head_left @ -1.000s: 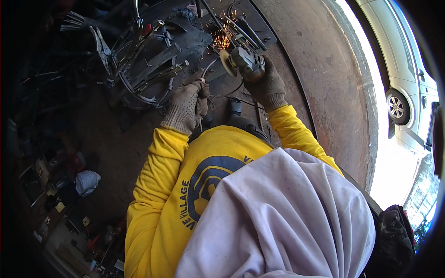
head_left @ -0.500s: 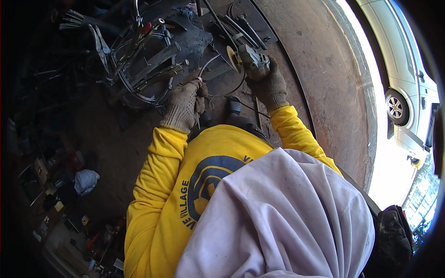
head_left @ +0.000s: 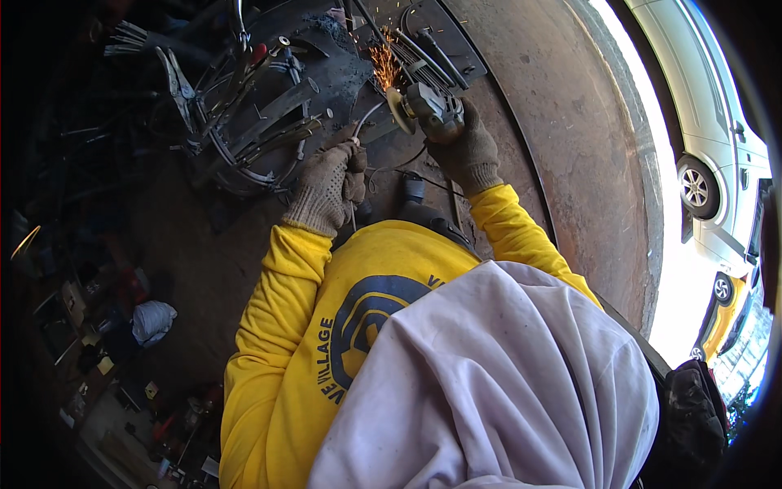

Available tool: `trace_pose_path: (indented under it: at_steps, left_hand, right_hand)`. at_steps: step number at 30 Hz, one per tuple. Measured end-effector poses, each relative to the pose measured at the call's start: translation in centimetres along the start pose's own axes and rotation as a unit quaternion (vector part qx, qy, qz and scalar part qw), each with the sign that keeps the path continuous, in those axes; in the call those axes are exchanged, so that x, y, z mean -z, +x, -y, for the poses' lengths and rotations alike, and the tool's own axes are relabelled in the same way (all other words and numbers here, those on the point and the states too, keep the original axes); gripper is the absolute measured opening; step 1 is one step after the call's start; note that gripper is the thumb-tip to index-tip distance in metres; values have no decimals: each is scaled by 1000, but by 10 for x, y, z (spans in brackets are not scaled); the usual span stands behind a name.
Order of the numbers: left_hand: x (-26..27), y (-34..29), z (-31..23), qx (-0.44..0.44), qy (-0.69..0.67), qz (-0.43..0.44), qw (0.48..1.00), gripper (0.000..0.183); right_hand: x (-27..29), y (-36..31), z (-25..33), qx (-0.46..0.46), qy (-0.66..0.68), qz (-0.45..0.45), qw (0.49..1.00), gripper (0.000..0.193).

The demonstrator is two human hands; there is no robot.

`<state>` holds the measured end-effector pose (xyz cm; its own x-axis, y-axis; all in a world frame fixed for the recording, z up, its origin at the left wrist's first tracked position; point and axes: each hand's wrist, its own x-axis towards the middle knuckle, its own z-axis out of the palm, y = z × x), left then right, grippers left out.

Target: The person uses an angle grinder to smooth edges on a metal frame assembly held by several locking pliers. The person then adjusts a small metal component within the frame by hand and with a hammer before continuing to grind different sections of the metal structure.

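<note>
My right hand (head_left: 468,147), in a brown knit glove, grips an angle grinder (head_left: 436,110). The grinder's tan disc (head_left: 401,111) faces left and meets the end of a thin curved metal rod (head_left: 368,116), or is very close to it. Orange sparks (head_left: 383,65) fly up and away from the disc. My left hand (head_left: 326,183), gloved too, is closed round the rod's lower part, and the rod bends up and right out of the fist. The fingers of the left hand are partly hidden from above.
A dark metal worktable (head_left: 358,65) beyond my hands carries bundled rods. Locking pliers (head_left: 175,81) and several clamps hang on a round rack (head_left: 220,147) at left. A cable (head_left: 423,151) runs below the grinder. Outside at right stand a silver vehicle (head_left: 709,98) and a yellow car (head_left: 721,314).
The grinder has moved slightly left and down, and its disc has come to the rod's end. Sparks have appeared. A yellow car has come further into view outside.
</note>
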<state>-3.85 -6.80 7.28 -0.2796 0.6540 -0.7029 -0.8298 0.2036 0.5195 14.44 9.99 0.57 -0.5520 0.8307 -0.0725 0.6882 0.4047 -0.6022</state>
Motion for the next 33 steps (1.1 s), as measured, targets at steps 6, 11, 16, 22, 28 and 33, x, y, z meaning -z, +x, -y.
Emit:
trace_pose_path:
  at_steps: [6,11,16,22,28,33]
  left_hand:
    - [-3,-4,-3,-6,28,-46,999,25]
    - [0,-2,-2,-23,48,-54,997,26]
    - [-8,-6,-4,-12,39,-38,998,28]
    - [1,0,-4,-8,29,1,1000,26]
    - [-1,-3,-6,-3,48,-24,999,27]
    - [6,-1,-3,-29,41,4,999,25]
  right_hand:
    - [0,2,3,-58,-5,29,998,92]
    - [3,-3,2,-50,28,2,998,94]
    - [8,-4,6,0,-31,20,999,94]
    - [8,-2,7,-14,-4,11,1000,87]
    - [6,0,7,9,-34,10,999,89]
    - [7,2,11,-28,5,4,1000,91]
